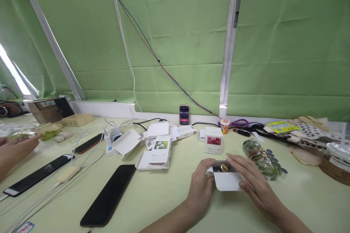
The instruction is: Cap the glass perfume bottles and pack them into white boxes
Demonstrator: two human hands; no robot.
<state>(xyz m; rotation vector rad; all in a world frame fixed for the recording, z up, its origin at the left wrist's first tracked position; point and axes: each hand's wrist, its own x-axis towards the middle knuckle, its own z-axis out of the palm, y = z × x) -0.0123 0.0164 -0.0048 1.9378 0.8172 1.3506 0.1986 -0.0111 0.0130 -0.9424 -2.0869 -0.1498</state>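
Head view: we see both our hands low centre on the worktop [164, 196], working one small white box [226, 180].
Left hand: our left hand [201, 184] grips the box's left end, fingers closed on it.
Right hand: our right hand [253, 182] lies over the box's right side, fingers curled against it, flap end hanging toward us.
Box: open at the top; a bottle with gold cap [224, 168] shows inside the opening. Box sits between both hands, on or just over the worktop, we cannot tell which.
Just beyond: upright white carton with red flower print [213, 141]; row of glass bottles [259, 159] lying just right of our right hand.
Left of centre: heap of opened white cartons [155, 145], black phone [109, 194] lying flat near us.
Far left: another person's hand [16, 150] at the edge, well apart from ours.
Back: green curtain [175, 43] behind the worktop.
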